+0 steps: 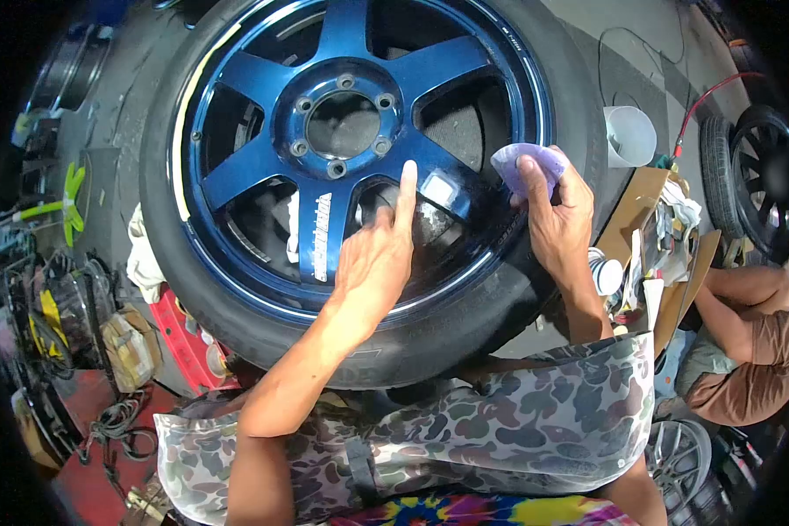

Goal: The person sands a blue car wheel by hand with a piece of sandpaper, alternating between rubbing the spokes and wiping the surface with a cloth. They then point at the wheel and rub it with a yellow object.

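A large blue spoked wheel rim [245,171] with a black tire [171,219] around it lies face up in front of me. My left hand [379,254] is over a lower spoke gap, index finger stretched out at the rim's face and the other fingers curled, holding nothing. Whether the fingertip touches the paint cannot be told. Just right of that finger, a spoke has a pale, shiny squarish patch [440,188]. Between thumb and fingers, my right hand [559,215] pinches a bent purple sanding disc [543,161] above the rim's right edge.
A white bucket [629,137] and a cardboard box [633,203] of papers and rags stand at right. Beyond them are another wheel [758,184] and a seated person [749,359]. A red stand [188,342] shows beneath the tire, left of me; a green tool [72,203] lies farther left.
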A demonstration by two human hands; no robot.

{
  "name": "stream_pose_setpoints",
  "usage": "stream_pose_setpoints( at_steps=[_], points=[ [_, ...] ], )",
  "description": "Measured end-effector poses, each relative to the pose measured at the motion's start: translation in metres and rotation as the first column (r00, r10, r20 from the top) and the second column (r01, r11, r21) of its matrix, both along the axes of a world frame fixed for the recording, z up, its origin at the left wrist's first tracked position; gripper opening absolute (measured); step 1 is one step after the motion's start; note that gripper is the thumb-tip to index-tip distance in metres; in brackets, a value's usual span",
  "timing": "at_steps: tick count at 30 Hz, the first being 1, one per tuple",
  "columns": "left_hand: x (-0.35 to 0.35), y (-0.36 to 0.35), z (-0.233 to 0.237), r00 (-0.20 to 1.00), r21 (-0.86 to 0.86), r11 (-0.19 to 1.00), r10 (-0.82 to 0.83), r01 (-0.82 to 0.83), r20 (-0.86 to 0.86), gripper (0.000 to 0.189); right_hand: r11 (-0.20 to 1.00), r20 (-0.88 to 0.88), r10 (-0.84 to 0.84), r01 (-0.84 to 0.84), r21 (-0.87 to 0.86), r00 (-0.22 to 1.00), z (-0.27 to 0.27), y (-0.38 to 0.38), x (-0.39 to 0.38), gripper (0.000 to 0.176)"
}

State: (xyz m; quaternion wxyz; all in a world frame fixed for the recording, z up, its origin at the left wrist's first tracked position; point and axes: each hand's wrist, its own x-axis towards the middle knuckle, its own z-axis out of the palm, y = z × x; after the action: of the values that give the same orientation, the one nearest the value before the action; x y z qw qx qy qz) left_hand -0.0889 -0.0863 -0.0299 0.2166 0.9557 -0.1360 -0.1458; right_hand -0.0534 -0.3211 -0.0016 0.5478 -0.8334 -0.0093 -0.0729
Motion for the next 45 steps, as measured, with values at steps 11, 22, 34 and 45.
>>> stream_pose_setpoints(
  at_steps=[11, 22, 34, 45],
  points=[
    [-0.005, 0.004, -0.005, 1.000, -0.026, 0.999, -0.019, 0.020, 0.015, 0.095, 0.973, -0.044, 0.012, -0.002, 0.231, 0.999, -0.011, -0.007, 0.008, 0.023],
    [0.004, 0.010, -0.004, 0.990, 0.096, 0.986, -0.138, 0.134, 0.041, 0.095, 0.977, -0.040, -0.017, 0.025, 0.214, 0.999, -0.026, -0.006, 0.020, 0.029],
    [-0.001, 0.000, -0.006, 0.977, 0.175, 0.975, -0.163, 0.138, 0.136, 0.092, 0.981, 0.128, -0.123, 0.101, 0.166, 0.984, -0.019, -0.004, -0.008, 0.026],
    [0.006, 0.018, -0.005, 0.964, -0.027, 0.966, -0.253, 0.256, 0.082, 0.094, 0.978, 0.305, -0.053, 0.112, -0.179, 0.951, -0.031, -0.010, 0.001, 0.026]
  ],
)
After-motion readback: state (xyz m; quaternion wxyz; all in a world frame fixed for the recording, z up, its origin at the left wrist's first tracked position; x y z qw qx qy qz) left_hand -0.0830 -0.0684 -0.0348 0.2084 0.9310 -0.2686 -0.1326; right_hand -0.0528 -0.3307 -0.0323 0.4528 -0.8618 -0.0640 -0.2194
